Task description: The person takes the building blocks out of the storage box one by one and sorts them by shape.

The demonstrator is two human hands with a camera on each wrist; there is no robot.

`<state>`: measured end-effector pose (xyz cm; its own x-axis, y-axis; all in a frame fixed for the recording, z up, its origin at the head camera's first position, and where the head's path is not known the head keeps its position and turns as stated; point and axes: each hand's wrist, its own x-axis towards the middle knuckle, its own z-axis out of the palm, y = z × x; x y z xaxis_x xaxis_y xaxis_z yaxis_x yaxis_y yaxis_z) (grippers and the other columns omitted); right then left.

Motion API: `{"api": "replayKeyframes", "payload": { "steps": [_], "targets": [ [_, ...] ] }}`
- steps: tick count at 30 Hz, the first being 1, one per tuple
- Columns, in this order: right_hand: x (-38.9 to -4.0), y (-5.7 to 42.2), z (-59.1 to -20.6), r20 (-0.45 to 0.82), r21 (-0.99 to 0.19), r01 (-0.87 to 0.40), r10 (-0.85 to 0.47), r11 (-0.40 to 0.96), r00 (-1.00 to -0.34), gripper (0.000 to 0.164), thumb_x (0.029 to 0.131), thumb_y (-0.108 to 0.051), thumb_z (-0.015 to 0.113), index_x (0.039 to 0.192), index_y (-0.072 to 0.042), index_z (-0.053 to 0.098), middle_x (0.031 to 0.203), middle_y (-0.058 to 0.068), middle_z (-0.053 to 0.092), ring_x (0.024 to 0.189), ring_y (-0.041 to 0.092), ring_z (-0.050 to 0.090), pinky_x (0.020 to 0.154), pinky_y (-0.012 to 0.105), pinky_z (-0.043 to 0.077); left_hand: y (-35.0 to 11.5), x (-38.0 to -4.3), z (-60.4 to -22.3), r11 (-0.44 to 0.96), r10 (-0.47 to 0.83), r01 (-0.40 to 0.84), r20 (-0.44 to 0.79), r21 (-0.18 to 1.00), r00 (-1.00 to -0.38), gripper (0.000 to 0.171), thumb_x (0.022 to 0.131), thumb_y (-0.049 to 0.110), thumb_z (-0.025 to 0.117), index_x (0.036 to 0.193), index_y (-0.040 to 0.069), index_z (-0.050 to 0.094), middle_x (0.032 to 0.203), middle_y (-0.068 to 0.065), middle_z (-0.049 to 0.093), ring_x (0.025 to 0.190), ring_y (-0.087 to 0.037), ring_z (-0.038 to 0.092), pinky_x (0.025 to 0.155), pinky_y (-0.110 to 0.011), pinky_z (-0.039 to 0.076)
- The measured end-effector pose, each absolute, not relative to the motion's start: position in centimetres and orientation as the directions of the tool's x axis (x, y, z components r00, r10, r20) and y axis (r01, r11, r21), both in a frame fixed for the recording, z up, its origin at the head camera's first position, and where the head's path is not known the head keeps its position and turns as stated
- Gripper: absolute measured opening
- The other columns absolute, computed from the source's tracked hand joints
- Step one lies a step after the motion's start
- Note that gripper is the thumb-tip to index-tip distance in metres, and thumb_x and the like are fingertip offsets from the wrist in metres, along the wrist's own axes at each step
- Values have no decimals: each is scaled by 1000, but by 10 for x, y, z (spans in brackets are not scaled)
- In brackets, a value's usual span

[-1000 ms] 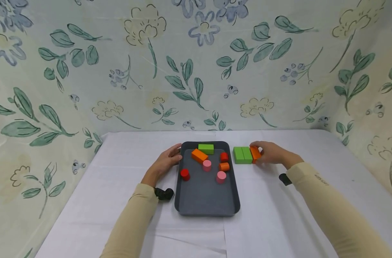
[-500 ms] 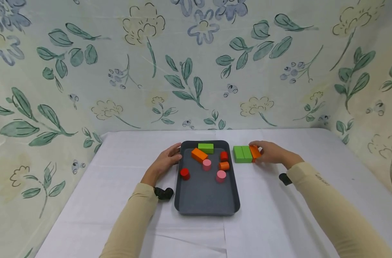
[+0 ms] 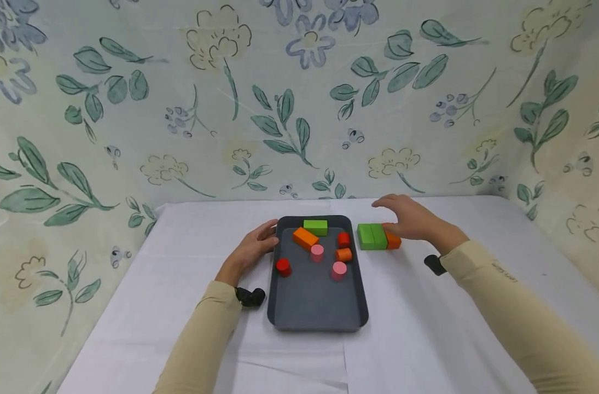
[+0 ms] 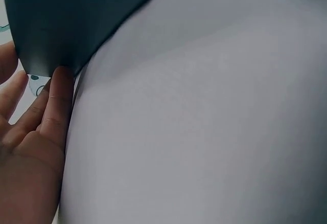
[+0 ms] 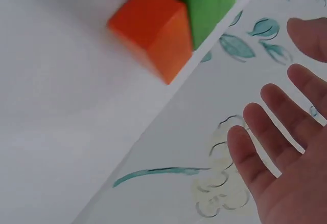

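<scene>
My left hand (image 3: 252, 246) rests against the upper left side of the dark grey tray (image 3: 319, 306); in the left wrist view its extended fingers (image 4: 59, 101) touch the tray's outer wall (image 4: 51, 35). Above the table, to the right of the tray, my right hand (image 3: 412, 218) hovers with fingers spread and nothing in them. Below it, an orange block (image 3: 393, 241) stands beside two green blocks (image 3: 371, 236) in a row. From the right wrist, the orange block (image 5: 153, 29) and green block (image 5: 209, 9) look pressed side by side, apart from the fingers.
Inside the tray lie a green block (image 3: 315, 227), an orange block (image 3: 306, 238), red cylinders (image 3: 283, 267), an orange cylinder (image 3: 343, 255) and pink cylinders (image 3: 338, 271). White cloth (image 3: 181, 235) covers the table. A floral curtain (image 3: 299, 109) stands behind it.
My right hand has let go of the orange block beside the green ones and risen up and away, its fingers opening. The left hand and the tray have stayed put.
</scene>
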<state>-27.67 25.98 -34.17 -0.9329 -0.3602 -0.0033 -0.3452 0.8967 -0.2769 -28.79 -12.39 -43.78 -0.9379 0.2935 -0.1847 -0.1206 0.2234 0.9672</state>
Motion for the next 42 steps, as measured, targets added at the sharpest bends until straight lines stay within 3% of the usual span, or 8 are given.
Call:
{"api": "replayKeyframes", "payload": {
  "steps": [5, 12, 21, 31, 36, 42],
  "targets": [
    [-266, 223, -331, 4, -255, -432, -446, 865, -895, 39, 92, -11, 67, 131, -13, 64, 139, 12, 60, 131, 34, 51, 108, 57, 46, -123, -288, -436, 212, 291, -119, -179, 970, -940, 62, 99, 14, 55, 156, 25, 32, 163, -10, 31, 148, -29, 37, 121, -49, 34],
    [-253, 186, -336, -102, -228, -545, -576, 807, -811, 37, 91, -6, 67, 127, -12, 67, 128, 10, 67, 118, 28, 58, 101, 47, 54, -122, -286, -436, 211, 282, -127, -185, 969, -942, 61, 99, 14, 55, 155, 24, 33, 163, -11, 32, 147, -30, 38, 121, -48, 34],
    [-243, 177, -356, -121, -127, -637, -649, 760, -751, 36, 89, -2, 66, 122, -13, 70, 114, 6, 70, 99, 21, 58, 90, 38, 56, -121, -286, -438, 222, 288, -119, -182, 968, -940, 61, 99, 16, 55, 155, 25, 34, 163, -10, 32, 147, -30, 39, 121, -49, 33],
    [-244, 167, -371, -139, -48, -661, -660, 749, -738, 32, 87, -2, 70, 116, -15, 73, 104, 4, 70, 98, 21, 57, 88, 37, 57, -126, -284, -439, 213, 274, -112, -170, 971, -947, 61, 99, 14, 55, 155, 24, 34, 162, -10, 34, 145, -31, 41, 121, -49, 34],
    [-245, 168, -380, -98, -64, -690, -693, 721, -715, 26, 87, -6, 72, 111, -15, 74, 102, 3, 71, 97, 20, 57, 88, 36, 57, -126, -283, -443, 226, 291, -112, -177, 968, -940, 61, 100, 15, 53, 156, 23, 32, 163, -12, 32, 147, -31, 39, 121, -49, 33],
    [-246, 177, -372, 51, -130, -709, -709, 693, -703, 24, 85, -4, 74, 107, -13, 73, 100, 0, 68, 94, 18, 56, 87, 34, 56, -123, -284, -439, 218, 282, -106, -167, 970, -945, 60, 100, 15, 54, 155, 24, 33, 162, -11, 34, 147, -30, 39, 121, -49, 33]
  ]
}}
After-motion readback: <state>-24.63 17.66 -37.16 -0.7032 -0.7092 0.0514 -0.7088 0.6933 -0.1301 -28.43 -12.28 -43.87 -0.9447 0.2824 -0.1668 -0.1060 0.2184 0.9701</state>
